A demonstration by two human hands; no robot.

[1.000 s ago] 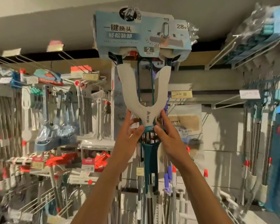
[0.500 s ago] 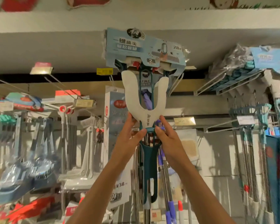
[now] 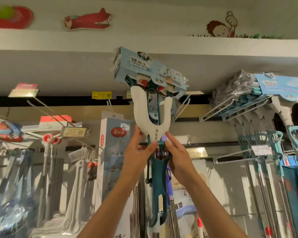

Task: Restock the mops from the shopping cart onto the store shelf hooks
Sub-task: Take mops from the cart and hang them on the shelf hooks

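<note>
a store wall of hanging cleaning goods fills the view, with a pale bulkhead (image 3: 58,66) across the top carrying cartoon cutouts. rows of boxed and bagged mops hang on the left, a tall white product box (image 3: 113,152) stands just left of centre, and on the right a wire shelf rack (image 3: 234,109) holds a bagged bundle of teal mop heads, with more teal-handled mops (image 3: 282,169) hanging below it. at centre the mop (image 3: 157,182) being shelved is raised upright and slightly tilted, its head end uppermost. its head, wrapped in a light blue printed card sleeve (image 3: 150,71), sits just under the bulkhead, close beside a yellow price tag (image 3: 101,95) and the bare wire hooks (image 3: 182,107) on the dark rail; whether the head already rests on a hook cannot be told. below the sleeve a white u-shaped yoke (image 3: 152,117) runs down into a dark teal lever handle, and the metal pole drops out of view between the forearms. the left hand (image 3: 138,152) grips the yoke's base from the left, thumb curled across the teal collar, fingers wrapped behind. the right hand (image 3: 176,155) grips the same joint from the right, thumb pressed on the collar, fingers curled behind. so most of the mop head stands well above both grips, and the teal lever hangs below them between the wrists.
</note>
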